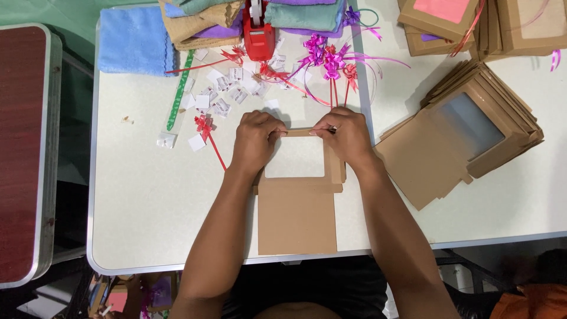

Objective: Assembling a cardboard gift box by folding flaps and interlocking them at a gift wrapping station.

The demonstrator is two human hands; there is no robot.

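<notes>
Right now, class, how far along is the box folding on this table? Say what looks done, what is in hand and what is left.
Done: assembled window boxes stand at the far right corner. In hand: the left hand and right hand press the far edge of one flat brown window box. Left: a stack of flat boxes lies unfolded at the right, and ribbon bows lie loose.

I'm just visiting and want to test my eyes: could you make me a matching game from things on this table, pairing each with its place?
Things:
1. red tape dispenser
2. blue folded cloth
3. stack of flat brown window boxes
4. flat brown cardboard box

Places:
A. far left corner
B. under both hands
C. far edge, middle
D. right of the hands

Pairs: 1-C, 2-A, 3-D, 4-B
</notes>
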